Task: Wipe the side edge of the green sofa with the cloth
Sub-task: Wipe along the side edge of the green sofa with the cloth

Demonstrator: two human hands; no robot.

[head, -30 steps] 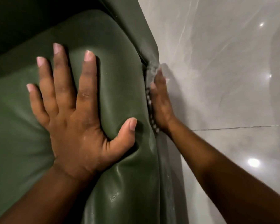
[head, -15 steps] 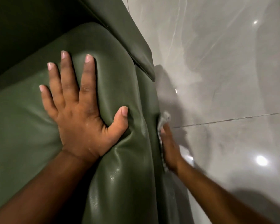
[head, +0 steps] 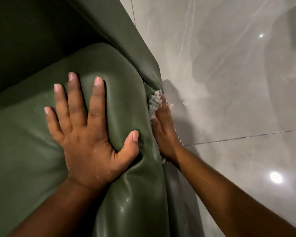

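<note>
The left hand (head: 91, 134) lies flat on the green sofa (head: 123, 93) cushion, fingers splayed wide and holding nothing, thumb dug into the leather — while the right hand (head: 166, 134) presses the cloth (head: 155, 101) (pale, bunched, showing past the fingertips) against the sofa's side edge, its grip flat rather than curled.
</note>
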